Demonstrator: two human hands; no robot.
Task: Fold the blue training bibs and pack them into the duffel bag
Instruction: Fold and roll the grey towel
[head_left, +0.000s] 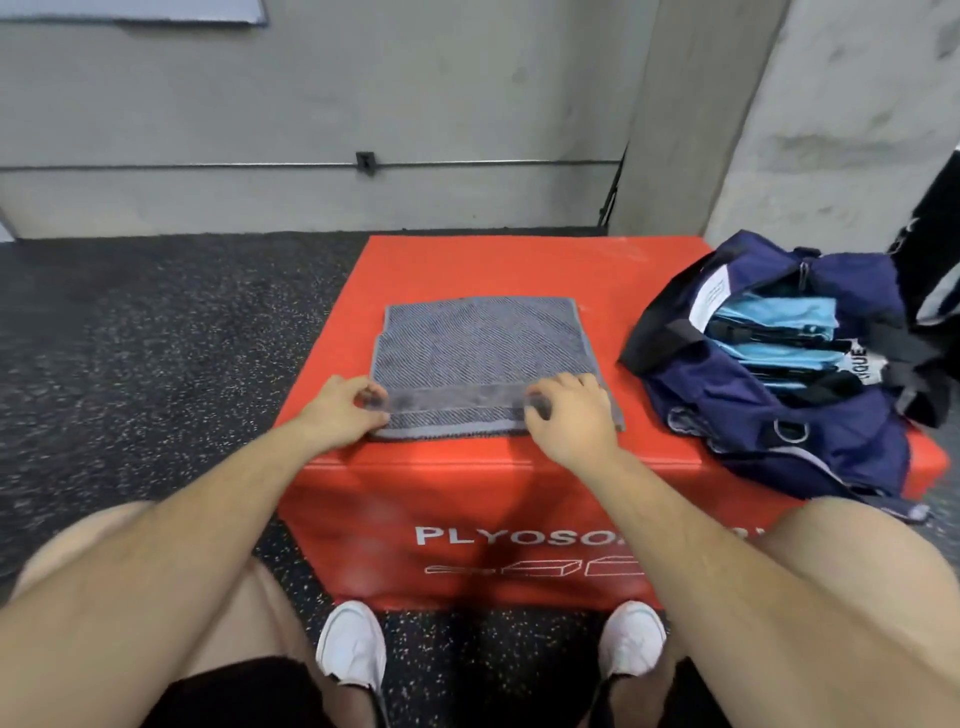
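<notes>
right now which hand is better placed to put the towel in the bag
Right, probably. The right hand grips the towel at its near edge, on the side closest to the bag, which sits open on the box. The left hand grips the opposite corner, farther from the bag.

Bare red lanes around a towel and a bag on the box top

On the red plyo box (467, 265), the grey towel (483, 343) fills the centre of the frame. The left hand (337, 410) and right hand (569, 415) pinch its near edge. Bare red top lies above the towel, in a narrow margin to its left, and in a lane between it and the navy duffel bag (727, 415) at right. Light blue bibs (779, 322) crowd the bag's open mouth, and a black strap (657, 319) loops over its left rim. Speckled floor (156, 322) lies bare at the frame's left.
</notes>
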